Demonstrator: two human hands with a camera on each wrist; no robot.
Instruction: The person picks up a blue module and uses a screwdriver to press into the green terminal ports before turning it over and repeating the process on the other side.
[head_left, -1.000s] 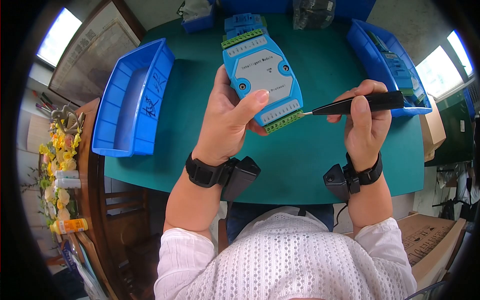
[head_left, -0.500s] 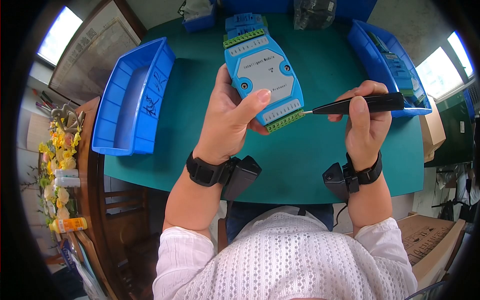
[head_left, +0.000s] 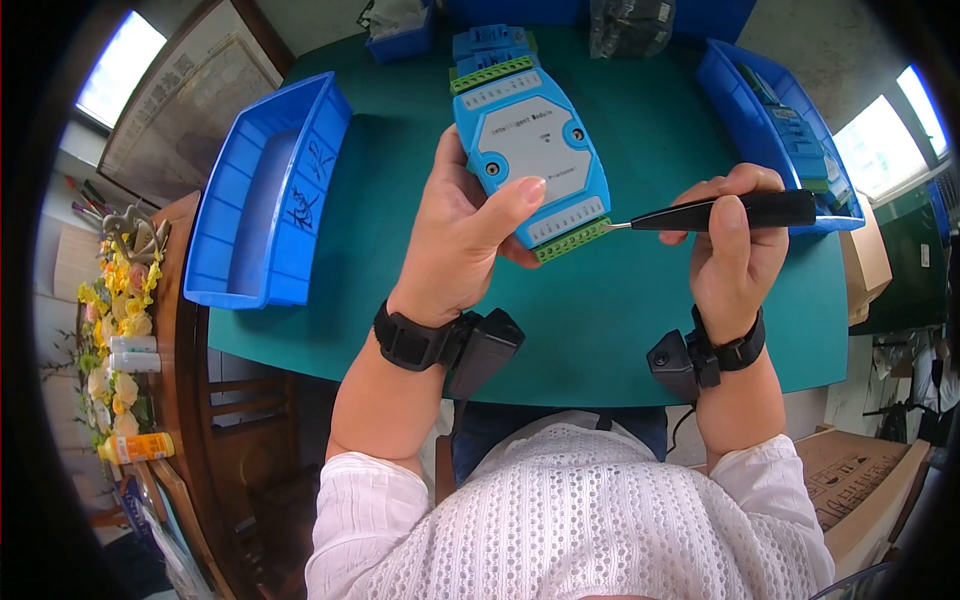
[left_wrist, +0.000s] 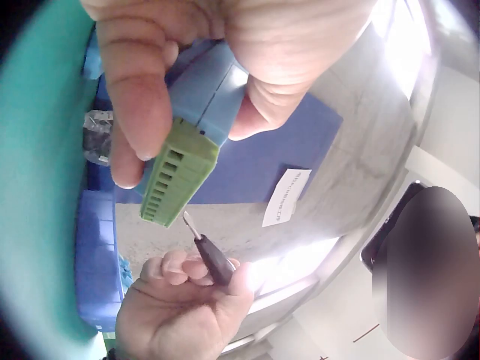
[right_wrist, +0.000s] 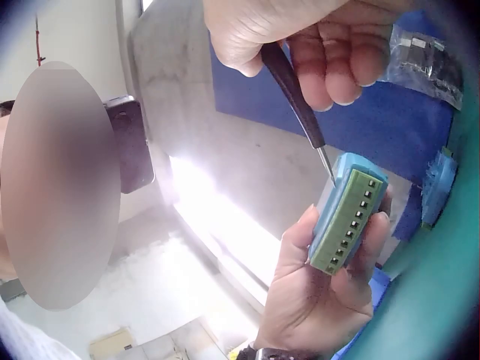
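Fingers are curled on both the left hand and the right hand, each set grasping something. Far off to the left of them I see yellow flowers, and then, nearer the left fingers, a blue bin at the edge of the green table. Next come the left fingers themselves, wrapped under a blue module, with the thumb lying across its pale face. It's held above the table, slanting, its far terminal strip well beyond those fingers, where a few stacked modules lie; its near terminal strip pokes out just beside the fingertips. At that strip's right-hand end is the metal tip of a black screwdriver; whether it touches, I can't tell. The right fingers pinch its handle, thumb on the near side. Farther right, beyond those fingers, another bin holds more modules.
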